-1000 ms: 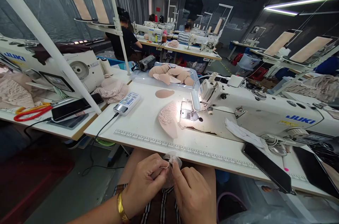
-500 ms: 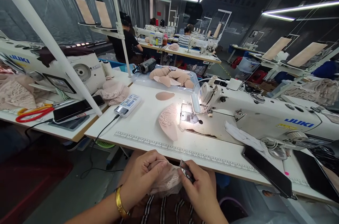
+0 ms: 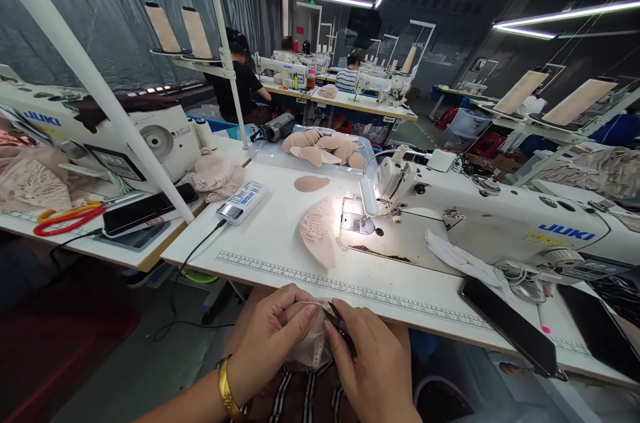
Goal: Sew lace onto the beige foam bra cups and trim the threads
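My left hand [image 3: 273,333] is closed on a beige lace bra cup [image 3: 310,343], pinching its upper edge between thumb and fingers over my lap. In my right hand [image 3: 373,353] is a small pair of dark thread snips [image 3: 342,324]. Their tips meet the cup's edge beside my left thumb, though the blades are partly hidden by my fingers. On the table in front lies another lace-covered cup [image 3: 320,233], just left of the sewing machine's needle plate [image 3: 357,218]. A plain beige cup pad [image 3: 311,182] rests behind it.
A lit sewing machine [image 3: 500,216] fills the table's right side, with a phone [image 3: 507,326] at the front edge. Left are a white corded device [image 3: 243,202] and red-orange scissors [image 3: 70,218]. A clear tray [image 3: 270,158] of pads stands behind. Co-workers sit farther back.
My right hand has moved left with the snips, bringing their tips to the cup's edge by my left thumb. My left hand has stayed almost in place.
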Available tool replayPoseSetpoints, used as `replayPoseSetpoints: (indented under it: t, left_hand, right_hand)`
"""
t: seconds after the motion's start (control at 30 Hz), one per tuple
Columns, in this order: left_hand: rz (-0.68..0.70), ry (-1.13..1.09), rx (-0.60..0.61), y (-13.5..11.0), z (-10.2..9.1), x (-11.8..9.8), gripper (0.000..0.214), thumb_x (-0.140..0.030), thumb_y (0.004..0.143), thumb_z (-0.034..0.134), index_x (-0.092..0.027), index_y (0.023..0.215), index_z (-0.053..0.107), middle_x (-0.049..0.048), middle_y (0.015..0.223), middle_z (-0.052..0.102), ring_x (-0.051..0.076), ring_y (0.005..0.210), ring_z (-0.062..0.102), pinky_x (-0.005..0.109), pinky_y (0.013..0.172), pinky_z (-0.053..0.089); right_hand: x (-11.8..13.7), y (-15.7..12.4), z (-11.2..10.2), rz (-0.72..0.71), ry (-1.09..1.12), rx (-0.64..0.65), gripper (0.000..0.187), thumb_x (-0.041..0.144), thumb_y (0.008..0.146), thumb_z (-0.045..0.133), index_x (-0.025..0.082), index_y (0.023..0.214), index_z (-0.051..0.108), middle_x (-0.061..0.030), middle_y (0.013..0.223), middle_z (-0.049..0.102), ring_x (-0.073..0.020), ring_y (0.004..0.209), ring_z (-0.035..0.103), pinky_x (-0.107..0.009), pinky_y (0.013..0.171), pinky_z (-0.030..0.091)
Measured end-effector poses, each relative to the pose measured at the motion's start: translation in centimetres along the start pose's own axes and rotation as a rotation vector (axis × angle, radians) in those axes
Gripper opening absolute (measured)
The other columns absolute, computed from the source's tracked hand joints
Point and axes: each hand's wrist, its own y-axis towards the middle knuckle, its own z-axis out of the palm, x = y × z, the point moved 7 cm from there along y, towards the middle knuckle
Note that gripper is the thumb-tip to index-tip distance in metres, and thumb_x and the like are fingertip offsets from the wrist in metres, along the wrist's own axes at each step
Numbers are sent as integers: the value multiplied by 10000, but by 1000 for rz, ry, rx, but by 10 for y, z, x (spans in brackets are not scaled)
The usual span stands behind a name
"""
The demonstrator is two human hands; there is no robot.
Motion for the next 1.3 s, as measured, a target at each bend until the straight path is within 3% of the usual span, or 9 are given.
replayPoseSetpoints:
  t: [0.3,0.53,0.73,0.8,0.93,1.03,1.13,1.2,1.3]
  left_hand:
    - [46,74,-26,-4,0,0,293,-437,977,635,-193,891,773,38,858,681,205,823,623,283,767,494]
    - [116,182,-52,-5,1,-13,252,-379,960,633,-195,866,776,41,824,707,213,808,652,300,775,501]
    - [138,221,-22,-3,5,-11,216,-331,927,638,-195,807,756,35,781,690,210,769,652,290,733,499]
    - [117,211,-11,-3,5,-8,219,-336,927,641,-191,806,753,35,792,685,207,779,644,289,743,491]
    - [-1,61,5,-2,2,2,305,-445,920,677,-171,792,722,20,773,638,179,729,575,266,690,463]
    - [-52,-58,-12,2,-4,7,337,-487,922,678,-168,814,692,12,782,616,171,737,545,263,692,454]
    - [-46,-61,-23,7,-11,4,325,-480,934,662,-176,821,672,4,788,599,173,765,530,272,722,440]
    - [-60,-23,44,9,-10,1,321,-471,941,648,-180,807,663,-5,764,586,167,744,514,273,713,421]
    - [-3,84,140,9,-4,-11,286,-427,957,624,-187,813,683,-1,776,602,172,760,530,283,737,416]
  right_hand:
    - [4,-2,2,-56,-109,-12,209,247,1091,495,154,1205,643,-69,800,739,-203,665,692,-305,574,474]
    - [7,-4,5,-89,-163,-9,228,178,1072,499,126,1255,624,-70,767,712,-212,667,656,-323,576,437]
    - [8,-5,6,-103,-151,23,283,124,1042,483,162,1272,645,-38,719,679,-210,623,604,-332,585,425]
    - [0,-3,4,-46,-65,28,256,144,1037,505,182,1242,653,-35,752,695,-205,643,622,-318,605,451]
    - [-29,-5,12,252,223,121,211,281,994,651,220,1196,638,-26,923,750,-182,730,679,-269,670,511]
    - [-41,-14,28,362,366,289,109,331,1008,616,234,964,636,12,808,703,-169,687,633,-250,633,477]
    - [-52,-22,32,419,415,369,273,385,1039,559,229,817,588,18,723,637,-168,665,583,-255,624,439]
    - [-55,-22,31,423,483,424,253,396,1052,542,232,890,644,10,771,653,-173,699,598,-263,665,451]
    - [-50,-9,18,411,577,409,207,364,1067,519,267,1130,690,-19,954,672,-191,859,630,-286,790,473]
